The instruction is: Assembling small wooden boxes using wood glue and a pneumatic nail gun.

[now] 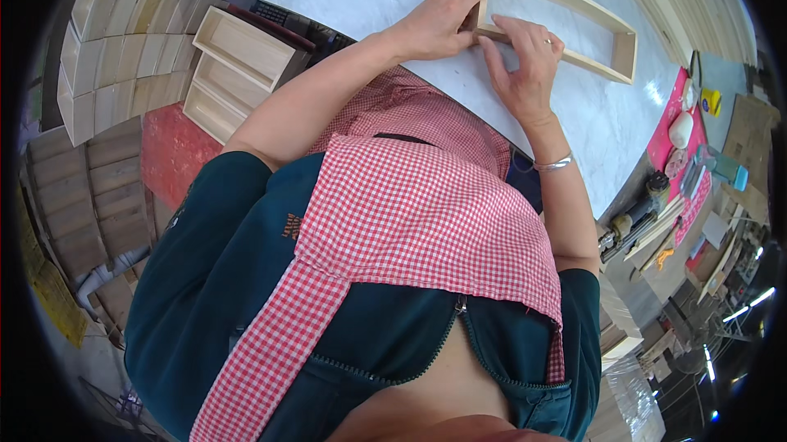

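Observation:
A long, light wooden box frame (620, 53) lies at the far edge of my view on a pale, marbled tabletop (598, 139). The white surface shows inside its four walls. My left hand (443, 20), with a gold ring, grips the frame's left end; its index finger reaches over the end wall. At the near wall, close to the left corner, my right hand (525, 69) is closed on the frame with thumb and fingers either side of the wood. Whether a small piece sits between the fingertips at that corner is hidden.
Finished-looking wooden boxes (123, 40) are stacked at left, with open wooden trays (238, 49) on a red surface (176, 147). Long wooden strips (656, 0) lie at far right. Beyond the table's right edge are a pink cloth (676, 106), a white rounded object (680, 129) and assorted tools.

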{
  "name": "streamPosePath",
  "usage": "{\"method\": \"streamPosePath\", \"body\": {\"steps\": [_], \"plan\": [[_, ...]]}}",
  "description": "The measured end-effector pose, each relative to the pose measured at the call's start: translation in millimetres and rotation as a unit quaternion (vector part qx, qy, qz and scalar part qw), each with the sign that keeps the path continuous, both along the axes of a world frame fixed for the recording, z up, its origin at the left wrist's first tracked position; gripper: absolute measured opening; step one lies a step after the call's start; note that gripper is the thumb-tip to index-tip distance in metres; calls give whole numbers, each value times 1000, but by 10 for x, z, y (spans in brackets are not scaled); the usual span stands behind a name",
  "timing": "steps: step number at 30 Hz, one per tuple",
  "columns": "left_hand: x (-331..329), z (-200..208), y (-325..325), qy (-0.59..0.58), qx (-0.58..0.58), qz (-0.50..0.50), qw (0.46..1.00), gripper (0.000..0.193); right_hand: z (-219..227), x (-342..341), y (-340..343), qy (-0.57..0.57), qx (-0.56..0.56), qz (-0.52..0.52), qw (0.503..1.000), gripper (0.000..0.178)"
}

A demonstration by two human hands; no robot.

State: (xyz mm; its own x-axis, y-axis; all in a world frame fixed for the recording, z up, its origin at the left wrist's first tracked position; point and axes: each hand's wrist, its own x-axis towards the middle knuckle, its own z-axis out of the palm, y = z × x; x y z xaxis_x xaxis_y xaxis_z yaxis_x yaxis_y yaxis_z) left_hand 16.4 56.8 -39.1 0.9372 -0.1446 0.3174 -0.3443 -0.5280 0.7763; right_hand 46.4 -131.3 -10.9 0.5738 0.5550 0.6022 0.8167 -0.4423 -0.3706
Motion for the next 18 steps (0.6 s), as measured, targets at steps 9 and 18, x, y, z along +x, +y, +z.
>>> {"method": "streamPosePath", "body": {"steps": [9, 18], "plan": [[30, -110, -100, -75, 18, 17, 997, 94, 38, -25, -205, -11, -86, 36, 996, 39], [118, -18, -92, 33, 1, -48, 998, 100, 99, 18, -233, 26, -94, 79, 992, 43]]}}
